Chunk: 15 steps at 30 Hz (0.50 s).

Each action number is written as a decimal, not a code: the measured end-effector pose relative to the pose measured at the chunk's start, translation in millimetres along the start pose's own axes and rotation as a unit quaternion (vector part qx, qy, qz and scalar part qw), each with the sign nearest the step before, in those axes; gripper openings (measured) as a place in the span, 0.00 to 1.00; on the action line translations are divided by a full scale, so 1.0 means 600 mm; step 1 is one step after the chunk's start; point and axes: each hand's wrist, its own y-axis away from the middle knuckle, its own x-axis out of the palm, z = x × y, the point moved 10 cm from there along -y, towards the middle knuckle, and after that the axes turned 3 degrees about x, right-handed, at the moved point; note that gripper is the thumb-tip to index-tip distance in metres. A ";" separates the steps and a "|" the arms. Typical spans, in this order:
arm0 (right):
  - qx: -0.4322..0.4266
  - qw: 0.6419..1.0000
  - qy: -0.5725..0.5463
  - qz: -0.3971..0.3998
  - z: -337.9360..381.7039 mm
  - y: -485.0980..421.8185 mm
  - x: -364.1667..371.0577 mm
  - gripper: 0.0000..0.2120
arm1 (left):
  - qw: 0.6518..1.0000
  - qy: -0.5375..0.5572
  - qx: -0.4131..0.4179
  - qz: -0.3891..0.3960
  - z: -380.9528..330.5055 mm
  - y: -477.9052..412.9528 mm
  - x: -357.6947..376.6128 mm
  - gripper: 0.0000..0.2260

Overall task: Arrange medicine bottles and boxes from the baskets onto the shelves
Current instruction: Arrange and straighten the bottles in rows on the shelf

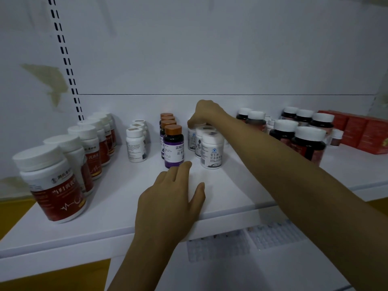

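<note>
My right hand (206, 114) reaches to the back of the white shelf (117, 211) and grips the cap of a white medicine bottle (192, 138) at the rear of a short row. Two more white bottles stand in front of it, the nearest one (212, 150) with a blue logo. My left hand (174, 198) lies flat on the shelf near its front edge, fingers straight, holding nothing. Its fingertips come close to a purple bottle with a copper cap (173, 144), which heads a row of like bottles.
Red-labelled white-capped bottles (52, 181) line the left side. Small white bottles (136, 143) stand beside them. Dark bottles with white caps (308, 141) and red boxes (361, 131) fill the right. A slotted upright (65, 57) runs up the back wall. A lower shelf shows below.
</note>
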 end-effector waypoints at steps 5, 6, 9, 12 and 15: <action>0.007 1.000 0.011 0.009 -0.005 0.004 0.002 0.19 | 0.999 0.014 -0.023 -0.025 0.010 0.000 -0.005 0.25; -0.001 1.000 0.012 -0.005 -0.002 0.012 -0.006 0.20 | 0.999 0.025 -0.031 -0.033 0.013 0.002 -0.007 0.25; -0.095 0.977 -0.060 -0.179 0.038 0.070 -0.074 0.15 | 0.992 0.101 -0.059 -0.047 0.028 0.002 -0.011 0.25; -0.186 0.929 -0.095 -0.305 0.090 0.159 -0.108 0.13 | 0.968 0.214 -0.117 -0.055 0.061 -0.002 -0.007 0.24; -0.200 0.951 0.009 -0.237 0.134 0.169 -0.056 0.21 | 0.942 0.292 -0.144 -0.082 0.080 0.000 -0.014 0.20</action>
